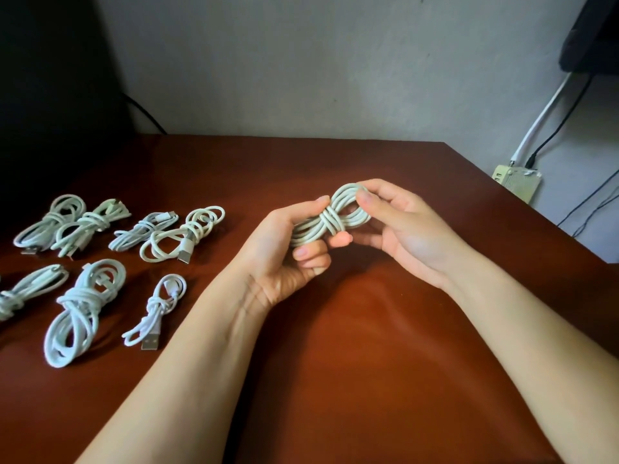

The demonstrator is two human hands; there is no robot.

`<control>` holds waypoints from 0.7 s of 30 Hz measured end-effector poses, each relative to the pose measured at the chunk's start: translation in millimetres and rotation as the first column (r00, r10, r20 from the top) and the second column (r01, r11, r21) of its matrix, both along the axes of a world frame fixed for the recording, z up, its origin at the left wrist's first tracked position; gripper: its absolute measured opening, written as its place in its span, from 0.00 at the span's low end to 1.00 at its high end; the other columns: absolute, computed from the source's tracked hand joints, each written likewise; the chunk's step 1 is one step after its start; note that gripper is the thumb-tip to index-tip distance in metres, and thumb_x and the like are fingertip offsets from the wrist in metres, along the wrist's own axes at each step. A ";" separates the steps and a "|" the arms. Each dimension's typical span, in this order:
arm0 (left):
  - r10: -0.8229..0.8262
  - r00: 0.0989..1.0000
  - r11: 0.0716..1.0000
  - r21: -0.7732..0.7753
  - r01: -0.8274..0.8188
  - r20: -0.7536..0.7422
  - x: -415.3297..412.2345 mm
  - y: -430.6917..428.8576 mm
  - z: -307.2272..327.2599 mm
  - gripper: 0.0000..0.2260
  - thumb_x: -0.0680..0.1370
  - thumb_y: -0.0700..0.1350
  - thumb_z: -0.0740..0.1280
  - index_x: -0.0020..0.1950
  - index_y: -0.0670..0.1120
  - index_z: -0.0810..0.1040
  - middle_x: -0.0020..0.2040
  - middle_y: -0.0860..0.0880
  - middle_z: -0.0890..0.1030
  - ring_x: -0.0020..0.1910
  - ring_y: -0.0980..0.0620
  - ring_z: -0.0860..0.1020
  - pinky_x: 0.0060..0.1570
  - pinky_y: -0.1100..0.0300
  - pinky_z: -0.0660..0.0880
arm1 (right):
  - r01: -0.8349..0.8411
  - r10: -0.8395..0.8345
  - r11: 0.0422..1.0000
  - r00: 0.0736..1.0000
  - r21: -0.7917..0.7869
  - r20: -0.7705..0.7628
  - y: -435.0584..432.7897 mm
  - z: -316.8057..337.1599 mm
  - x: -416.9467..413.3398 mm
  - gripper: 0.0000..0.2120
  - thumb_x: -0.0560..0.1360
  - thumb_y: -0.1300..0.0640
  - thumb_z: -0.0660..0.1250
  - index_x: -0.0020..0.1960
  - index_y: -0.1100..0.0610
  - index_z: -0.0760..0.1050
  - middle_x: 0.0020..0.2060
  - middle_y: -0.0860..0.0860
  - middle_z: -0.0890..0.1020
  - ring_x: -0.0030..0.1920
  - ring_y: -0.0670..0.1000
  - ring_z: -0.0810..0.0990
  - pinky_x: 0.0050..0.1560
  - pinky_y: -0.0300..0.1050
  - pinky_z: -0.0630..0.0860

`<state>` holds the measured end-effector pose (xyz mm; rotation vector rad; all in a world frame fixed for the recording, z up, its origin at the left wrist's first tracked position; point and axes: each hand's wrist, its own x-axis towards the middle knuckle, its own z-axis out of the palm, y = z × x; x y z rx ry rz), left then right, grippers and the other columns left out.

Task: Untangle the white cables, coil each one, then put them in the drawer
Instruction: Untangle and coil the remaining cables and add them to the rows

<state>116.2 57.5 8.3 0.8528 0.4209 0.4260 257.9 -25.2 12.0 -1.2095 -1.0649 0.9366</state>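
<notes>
Counter (pixel 368 380), dark red-brown. Both bare forearms reach in from the near edge.

Near left: three coiled white cables (pixel 72 309) lie apart from one another. Each is cinched round its middle, and one shows a USB plug (pixel 149 343). They look finished and parked to one side, probably awaiting the drawer.

Mid-field, raised off the counter: the cable in hand (pixel 335 212), a figure-eight bundle with several turns wound round its waist.
- Left grip (pixel 284 252): fingers curled under the bundle's lower end, thumb pressed on top by the waist. Judged to be pinning the loops so they cannot spring open.
- Right grip (pixel 405 229): thumb and fingertips clamped on the upper loops, likely steadying them while the last turn is tucked. The free end cannot be made out.

Further left: four more coiled cables (pixel 187 229) in a row.

Far right, on the wall: a cream box (pixel 517 185) with a black lead (pixel 549 135).

The drawer is not in view.
</notes>
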 end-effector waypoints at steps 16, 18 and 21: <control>0.010 0.999 0.999 0.052 -0.008 -0.049 -1.8 -0.4 0.4 0.09 0.79 0.44 0.60 0.45 0.41 0.77 0.29 0.41 0.78 0.15 0.58 0.58 0.23 0.68 0.54 | -0.084 0.066 0.993 0.979 -0.085 -0.192 1.3 1.1 2.9 0.14 0.73 0.55 0.64 0.54 0.61 0.77 0.53 0.59 0.81 0.54 0.51 0.80 0.56 0.45 0.78; 0.019 0.997 0.996 0.085 -0.013 -0.070 -2.3 0.6 0.6 0.09 0.79 0.44 0.60 0.46 0.42 0.78 0.30 0.41 0.78 0.16 0.58 0.58 0.23 0.68 0.54 | -0.071 0.054 0.993 0.985 -0.096 -0.165 1.6 0.2 3.4 0.15 0.73 0.55 0.64 0.56 0.62 0.77 0.51 0.57 0.82 0.55 0.51 0.80 0.59 0.46 0.77; 0.008 0.996 0.994 0.111 0.002 -0.094 -4.3 2.2 0.8 0.09 0.79 0.45 0.61 0.46 0.42 0.78 0.31 0.41 0.79 0.17 0.59 0.59 0.23 0.68 0.56 | -0.067 0.049 0.992 0.985 -0.107 -0.167 1.6 -1.0 3.7 0.17 0.73 0.55 0.65 0.58 0.62 0.77 0.53 0.57 0.82 0.56 0.52 0.80 0.60 0.46 0.76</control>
